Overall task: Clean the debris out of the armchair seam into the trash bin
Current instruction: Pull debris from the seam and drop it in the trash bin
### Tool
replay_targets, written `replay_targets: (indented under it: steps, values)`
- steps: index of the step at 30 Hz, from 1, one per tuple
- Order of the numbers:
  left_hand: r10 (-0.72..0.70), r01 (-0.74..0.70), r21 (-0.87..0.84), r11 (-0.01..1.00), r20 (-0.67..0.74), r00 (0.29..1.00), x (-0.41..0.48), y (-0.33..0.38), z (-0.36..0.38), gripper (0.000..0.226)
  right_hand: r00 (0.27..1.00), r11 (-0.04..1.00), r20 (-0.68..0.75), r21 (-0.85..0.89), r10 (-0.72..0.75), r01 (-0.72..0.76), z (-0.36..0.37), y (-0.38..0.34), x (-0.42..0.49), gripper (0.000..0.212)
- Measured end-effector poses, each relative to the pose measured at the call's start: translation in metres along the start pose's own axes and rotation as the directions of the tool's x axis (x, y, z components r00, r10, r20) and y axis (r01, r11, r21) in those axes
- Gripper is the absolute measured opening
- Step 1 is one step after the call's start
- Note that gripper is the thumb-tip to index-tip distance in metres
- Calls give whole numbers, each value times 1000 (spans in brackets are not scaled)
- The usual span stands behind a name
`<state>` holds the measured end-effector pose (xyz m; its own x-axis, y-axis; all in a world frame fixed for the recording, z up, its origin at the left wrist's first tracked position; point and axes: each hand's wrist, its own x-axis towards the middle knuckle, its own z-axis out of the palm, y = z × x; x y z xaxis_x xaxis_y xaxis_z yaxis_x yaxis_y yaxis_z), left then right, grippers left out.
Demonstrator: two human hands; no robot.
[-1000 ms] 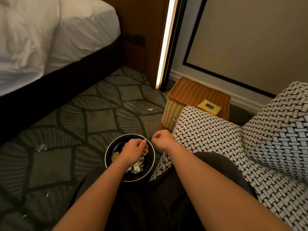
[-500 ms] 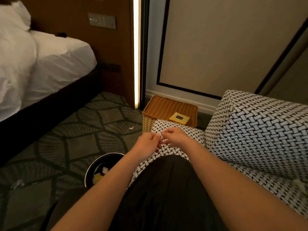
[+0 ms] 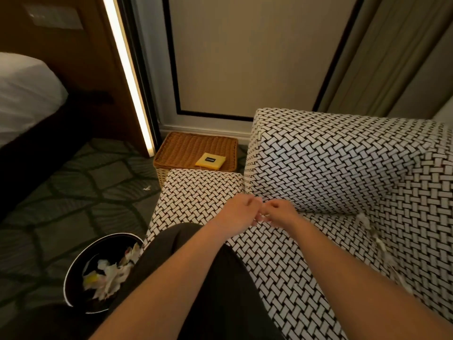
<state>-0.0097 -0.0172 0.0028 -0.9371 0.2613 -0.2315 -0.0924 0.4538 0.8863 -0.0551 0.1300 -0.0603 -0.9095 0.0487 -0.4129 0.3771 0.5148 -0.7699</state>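
**Light, Flimsy Scraps to Be Pinched Out of the Seam**

The debris (image 3: 364,220) is seen as pale, ragged scraps lodged along the seam (image 3: 382,251) where the seat of the armchair (image 3: 331,163) meets the upholstered panel on the right. More bits are strung further down the same line, though blur leaves their shape unclear. The trash bin (image 3: 78,271) stands on the carpet at the chair's left front corner, well apart from that seam, and crumpled paper (image 3: 107,276) already lies in it.

The left hand (image 3: 241,212) and the right hand (image 3: 277,214) are held close together above the seat, near the foot of the arm block, with fingers curled. Whether a scrap is pinched in either cannot be told.

The scraps are judged to be paper or tissue: nearly weightless, soft, easily torn and easily dropped. A fingertip pinch at the part standing proud of the fabric is likely to serve best, followed by a slow pull along the seam so that the piece is not ripped and left half buried. Pieces wedged deeper may need the cushion pressed aside first. Several could be gathered into a closed palm before being carried across, since loose flakes may be shed on the way; one small white scrap (image 3: 146,188) already lies on the carpet (image 3: 73,192).
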Motion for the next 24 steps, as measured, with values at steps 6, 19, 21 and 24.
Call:
replay_targets:
  steps: [6, 19, 21, 24]
  values:
    - [-28, 25, 136, 990, 22, 999, 23, -16, 83, 33, 896, 956, -439, -284, -58, -77, -37, 82, -5, 17]
    - [184, -202, 454, 868, 83, 979, 57, -47, 157, 39, 703, 950, -705, -275, -94, -149, -102, 142, 3, 39]
    - [182, -174, 401, 899, 18, 983, 66, -48, 163, 32, 685, 966, -729, -165, 17, -200, -111, 141, 13, 42]
    - [196, -158, 428, 890, -46, 979, 77, -51, 166, 28, 679, 951, -682, 81, 272, -299, -130, 136, 34, 40]
